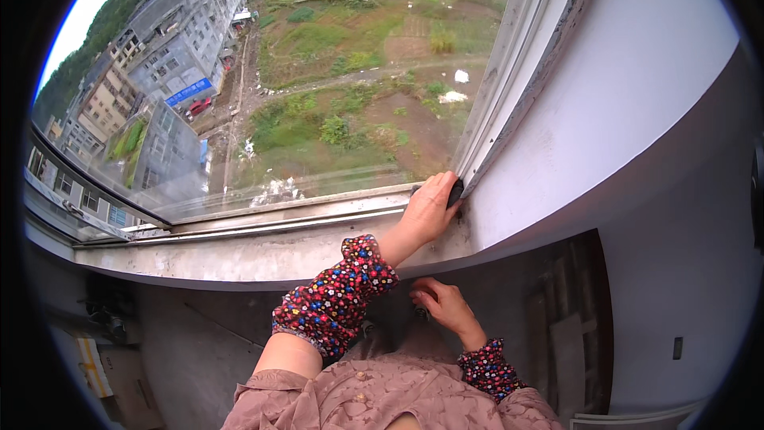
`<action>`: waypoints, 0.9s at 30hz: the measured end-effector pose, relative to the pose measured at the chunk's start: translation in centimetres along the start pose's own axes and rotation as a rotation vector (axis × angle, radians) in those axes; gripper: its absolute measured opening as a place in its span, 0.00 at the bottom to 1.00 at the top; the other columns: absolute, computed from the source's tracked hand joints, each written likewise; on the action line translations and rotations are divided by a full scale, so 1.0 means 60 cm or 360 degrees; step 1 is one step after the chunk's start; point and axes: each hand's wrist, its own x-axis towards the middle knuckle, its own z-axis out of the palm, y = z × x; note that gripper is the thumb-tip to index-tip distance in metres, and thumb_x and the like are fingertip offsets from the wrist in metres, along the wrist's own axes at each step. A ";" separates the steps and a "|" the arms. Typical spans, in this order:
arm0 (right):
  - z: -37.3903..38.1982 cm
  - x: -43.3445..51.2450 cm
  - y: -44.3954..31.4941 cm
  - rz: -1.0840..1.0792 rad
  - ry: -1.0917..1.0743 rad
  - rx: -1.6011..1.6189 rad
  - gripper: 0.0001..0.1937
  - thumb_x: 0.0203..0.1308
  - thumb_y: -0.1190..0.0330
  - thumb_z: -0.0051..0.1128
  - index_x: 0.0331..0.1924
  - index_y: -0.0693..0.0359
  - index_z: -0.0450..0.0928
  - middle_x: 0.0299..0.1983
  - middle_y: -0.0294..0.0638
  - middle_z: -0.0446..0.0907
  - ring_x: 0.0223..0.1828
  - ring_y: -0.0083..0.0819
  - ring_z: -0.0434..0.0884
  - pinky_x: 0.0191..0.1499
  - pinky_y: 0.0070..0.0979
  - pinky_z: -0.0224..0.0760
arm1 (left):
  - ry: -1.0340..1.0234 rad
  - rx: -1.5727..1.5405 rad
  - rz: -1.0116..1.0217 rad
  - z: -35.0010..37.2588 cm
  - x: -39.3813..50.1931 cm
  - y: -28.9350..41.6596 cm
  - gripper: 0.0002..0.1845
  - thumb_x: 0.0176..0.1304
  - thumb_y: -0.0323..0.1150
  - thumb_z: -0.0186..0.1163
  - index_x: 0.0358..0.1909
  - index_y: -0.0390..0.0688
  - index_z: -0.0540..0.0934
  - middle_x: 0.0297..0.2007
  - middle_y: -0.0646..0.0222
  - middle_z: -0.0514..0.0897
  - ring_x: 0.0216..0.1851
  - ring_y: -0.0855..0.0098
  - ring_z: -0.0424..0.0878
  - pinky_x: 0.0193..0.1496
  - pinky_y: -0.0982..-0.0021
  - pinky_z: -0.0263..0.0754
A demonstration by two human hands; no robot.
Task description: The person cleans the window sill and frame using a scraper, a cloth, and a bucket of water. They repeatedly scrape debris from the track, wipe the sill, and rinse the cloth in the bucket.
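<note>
My left hand (pixel 428 207) reaches to the right-hand corner of the window frame, its fingers closed on a dark cloth or pad (pixel 455 192) pressed into the corner. Most of that dark thing is hidden under the hand. Beneath the hand runs the window's bottom track (pixel 286 219), with dirty marks along the stained sill (pixel 239 254). The upright side of the window frame (pixel 501 87) rises from the same corner. Lower down, my right hand (pixel 444 306) hangs below the sill's edge with its fingers loosely curled; nothing shows in it. Flowered sleeve covers are on both forearms.
A sliding sash (pixel 101 182) with a latch stands at the left. White wall (pixel 597 131) borders the window at the right. Cardboard boxes (pixel 128 385) lie on the floor at lower left, and boards (pixel 570 334) at lower right. Outside are buildings and a field far below.
</note>
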 end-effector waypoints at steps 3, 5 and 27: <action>-0.004 0.008 -0.001 0.0004 -0.0045 -0.0076 0.11 0.71 0.72 0.59 0.54 0.65 0.83 0.42 0.49 0.91 0.45 0.41 0.92 0.48 0.33 0.85 | -0.0204 -0.0002 0.0271 -0.025 -0.007 -0.045 0.15 0.67 0.32 0.66 0.52 0.40 0.76 0.44 0.53 0.82 0.50 0.47 0.80 0.54 0.51 0.76; -0.014 0.006 0.008 0.0003 -0.0099 -0.0159 0.11 0.72 0.72 0.59 0.54 0.65 0.83 0.42 0.49 0.91 0.45 0.41 0.92 0.48 0.33 0.84 | -0.0451 0.0260 0.0093 -0.093 -0.025 -0.050 0.11 0.69 0.32 0.64 0.50 0.44 0.77 0.43 0.57 0.83 0.49 0.50 0.82 0.50 0.52 0.78; -0.022 0.013 0.012 0.0086 -0.0287 -0.0057 0.10 0.73 0.71 0.59 0.53 0.65 0.84 0.40 0.47 0.92 0.42 0.35 0.93 0.46 0.30 0.85 | 0.0043 0.0792 -0.0432 -0.411 -0.299 -0.180 0.17 0.59 0.18 0.60 0.49 0.42 0.82 0.49 0.59 0.85 0.54 0.50 0.81 0.60 0.58 0.77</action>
